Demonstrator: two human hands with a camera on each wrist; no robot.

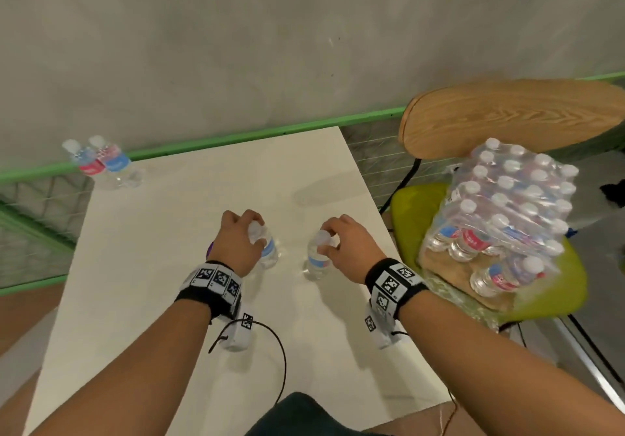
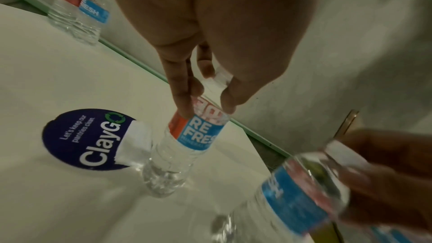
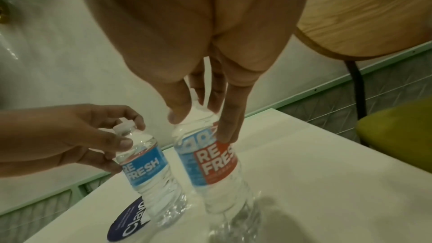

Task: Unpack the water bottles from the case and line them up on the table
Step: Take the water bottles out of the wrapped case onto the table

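My left hand (image 1: 252, 232) pinches the white cap and neck of a clear water bottle (image 1: 269, 253) with a blue and red label (image 2: 198, 134). My right hand (image 1: 333, 241) holds a second bottle (image 1: 318, 261) the same way, fingertips (image 3: 226, 132) reaching down to its label (image 3: 210, 163). Both bottles hang upright, side by side and apart, at the middle of the white table (image 1: 169, 232); I cannot tell whether their bases touch it. Two more bottles (image 1: 101, 165) stand together at the far left corner. The shrink-wrapped case (image 1: 500, 219) holds several bottles.
The case sits on a yellow-green chair seat (image 1: 416, 205) with a wooden backrest (image 1: 507, 114), just right of the table. A round dark-blue sticker (image 2: 86, 139) lies on the table by the left bottle. A green rail (image 1: 236, 138) and a grey wall run behind.
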